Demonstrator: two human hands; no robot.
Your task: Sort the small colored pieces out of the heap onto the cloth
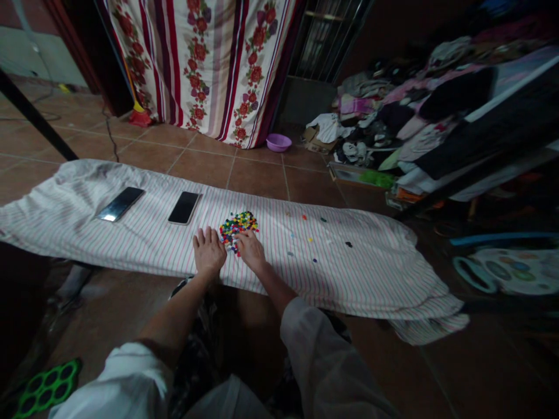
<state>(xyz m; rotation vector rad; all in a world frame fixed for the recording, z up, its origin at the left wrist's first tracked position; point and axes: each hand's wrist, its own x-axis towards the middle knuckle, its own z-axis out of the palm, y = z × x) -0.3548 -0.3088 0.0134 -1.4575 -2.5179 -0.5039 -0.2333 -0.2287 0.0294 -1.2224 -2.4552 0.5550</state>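
Note:
A heap of tiny bead-like pieces (pixel 239 223) in many colours lies on the striped cloth (pixel 148 244). My left hand (pixel 209 251) rests palm down at the heap's left edge, its fingers stretched out. At the heap's right side, my right hand (pixel 252 250) reaches in with thumb and fingers drawn together; whatever they hold is too small to make out. Farther right, single pieces and small groups lie spread apart by colour, among them an orange one (pixel 304 217), a yellow one (pixel 310 239), a dark blue one (pixel 315 260) and some black ones (pixel 348 244).
Two phones, a dark one (pixel 120 204) and a white-edged one (pixel 184 208), lie left of the heap. Beyond the cloth are a tiled floor (pixel 209 162), a purple basin (pixel 278 142), a flowered curtain (pixel 218 70) and piled clothes (pixel 406 110). A green holed object (pixel 48 387) is at lower left.

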